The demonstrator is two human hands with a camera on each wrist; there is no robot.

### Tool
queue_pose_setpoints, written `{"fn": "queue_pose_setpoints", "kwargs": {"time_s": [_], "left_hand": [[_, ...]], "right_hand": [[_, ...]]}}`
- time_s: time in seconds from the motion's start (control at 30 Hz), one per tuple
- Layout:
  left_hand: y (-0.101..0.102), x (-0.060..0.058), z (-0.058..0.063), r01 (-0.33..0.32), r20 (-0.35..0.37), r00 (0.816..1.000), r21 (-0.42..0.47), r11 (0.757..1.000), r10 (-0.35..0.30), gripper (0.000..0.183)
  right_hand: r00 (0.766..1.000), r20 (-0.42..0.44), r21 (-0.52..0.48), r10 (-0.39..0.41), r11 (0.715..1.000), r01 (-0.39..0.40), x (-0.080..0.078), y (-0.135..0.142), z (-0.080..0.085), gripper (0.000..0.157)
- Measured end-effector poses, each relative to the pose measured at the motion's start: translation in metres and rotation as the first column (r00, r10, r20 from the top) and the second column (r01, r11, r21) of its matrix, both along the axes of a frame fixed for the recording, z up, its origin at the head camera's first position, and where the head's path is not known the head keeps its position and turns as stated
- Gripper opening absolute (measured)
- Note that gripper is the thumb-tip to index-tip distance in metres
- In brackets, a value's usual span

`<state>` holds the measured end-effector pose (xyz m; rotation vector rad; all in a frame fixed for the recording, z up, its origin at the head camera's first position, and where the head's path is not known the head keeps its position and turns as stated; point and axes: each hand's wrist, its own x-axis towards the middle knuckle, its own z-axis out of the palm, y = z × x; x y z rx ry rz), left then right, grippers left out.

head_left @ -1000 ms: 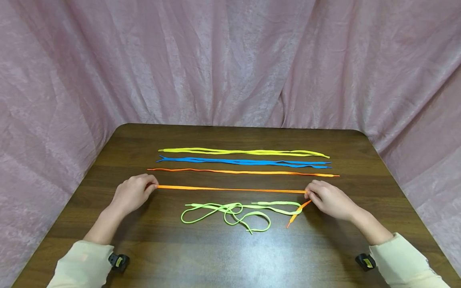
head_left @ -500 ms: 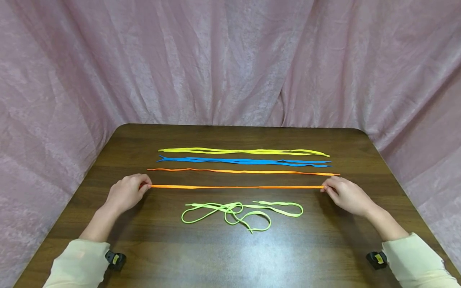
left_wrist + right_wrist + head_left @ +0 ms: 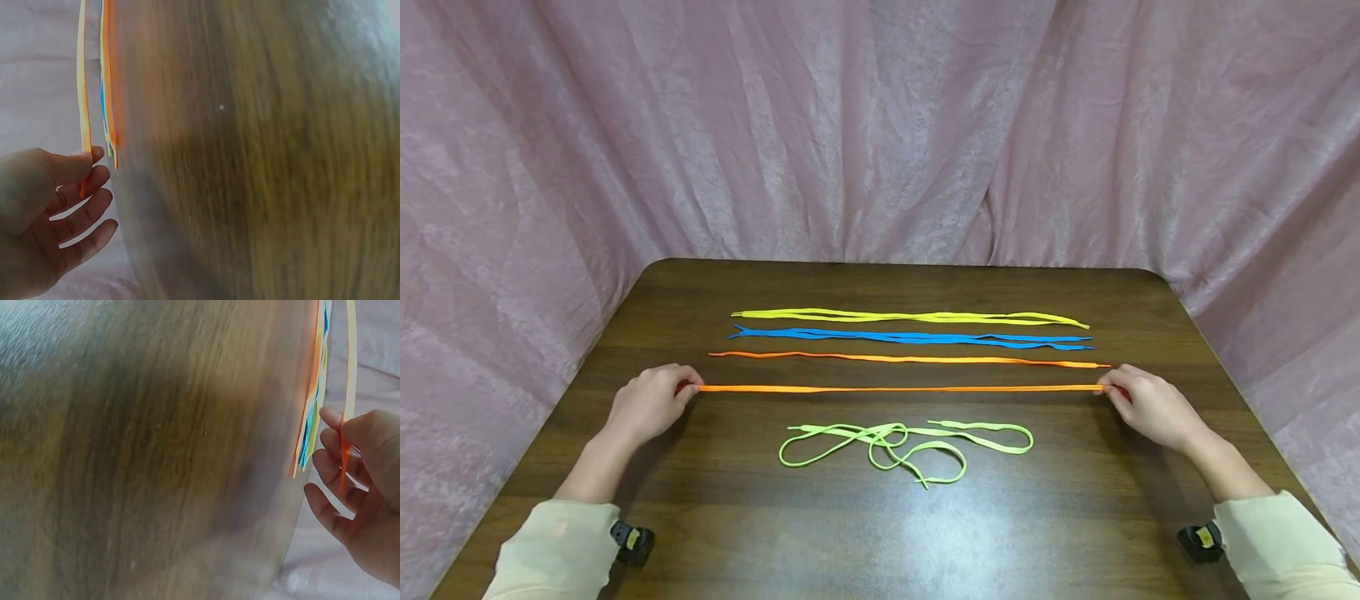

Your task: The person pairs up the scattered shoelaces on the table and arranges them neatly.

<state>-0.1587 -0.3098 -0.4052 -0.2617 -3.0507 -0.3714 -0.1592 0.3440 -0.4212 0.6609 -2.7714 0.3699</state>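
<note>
Between my hands an orange shoelace (image 3: 895, 389) is stretched straight from left to right. My left hand (image 3: 651, 404) pinches one end between thumb and forefinger, the tip hanging past the fingers (image 3: 81, 225) in the left wrist view. The other end is pinched by my right hand (image 3: 1156, 408), and in the right wrist view the orange tip (image 3: 343, 469) dangles below the thumb. Just beyond the held lace, a second orange shoelace (image 3: 910, 359) lies straight on the table. A light green shoelace (image 3: 887, 433) lies in loose loops on the near side.
Farther back, blue shoelaces (image 3: 910, 337) and yellow shoelaces (image 3: 910, 317) lie roughly parallel across the brown wooden table (image 3: 880, 287). A pink curtain (image 3: 880, 125) hangs behind the table and along its sides.
My right hand has moved right and slightly away along the orange lace, and my left hand has shifted left. The loose orange end that lay over the green lace is now drawn out straight.
</note>
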Motion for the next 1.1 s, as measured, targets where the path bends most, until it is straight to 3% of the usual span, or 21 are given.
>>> {"fn": "queue_pose_setpoints", "kwargs": {"time_s": [0.73, 1.1], "left_hand": [[-0.008, -0.002, -0.004, -0.05, 0.01, 0.999, 0.024, 0.998, 0.05, 0.007], [-0.01, -0.013, -0.01, -0.055, -0.003, 0.998, 0.035, 0.998, 0.055, 0.004]], "right_hand": [[0.999, -0.031, -0.044, -0.034, 0.999, 0.032, -0.006, 0.01, -0.004, 0.02], [0.997, -0.063, -0.058, -0.045, 0.997, 0.041, -0.014, 0.013, -0.008, 0.022]]}}
